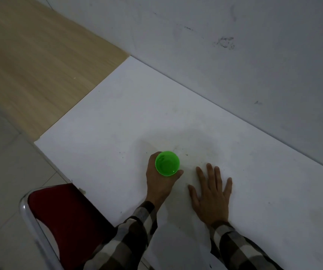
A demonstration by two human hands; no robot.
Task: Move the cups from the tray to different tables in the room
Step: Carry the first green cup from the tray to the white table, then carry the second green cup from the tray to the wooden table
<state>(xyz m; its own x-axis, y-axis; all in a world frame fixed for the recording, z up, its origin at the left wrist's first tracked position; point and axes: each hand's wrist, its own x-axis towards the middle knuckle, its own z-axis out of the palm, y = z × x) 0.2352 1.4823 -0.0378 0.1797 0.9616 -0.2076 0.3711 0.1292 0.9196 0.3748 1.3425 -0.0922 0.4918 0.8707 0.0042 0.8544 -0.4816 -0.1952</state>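
The plaid sleeves (135,230) lie nearest the camera, one on each forearm, both reaching forward over the near edge of the white bench (117,114). To the left of the left sleeve stands a red chair (65,221) with a chrome frame, pushed close against the bench corner; beyond it a wood-toned bench (30,55) adjoins the white one along its far-left edge. The left hand (161,184) is wrapped around a green cup (167,163), fingers on the far-left side of the wall and thumb on the near-right side, so the open mouth faces up and the cup stays upright. Whether the cup base is in contact with the bench surface cannot be determined from this view; the grip suggests a set-down in progress or about to be released. Just to the right of the cup, apart from it, the right hand (212,195) rests flat on the bench with fingers spread wide and holds nothing, probably to steady the body while leaning. No tray is visible.
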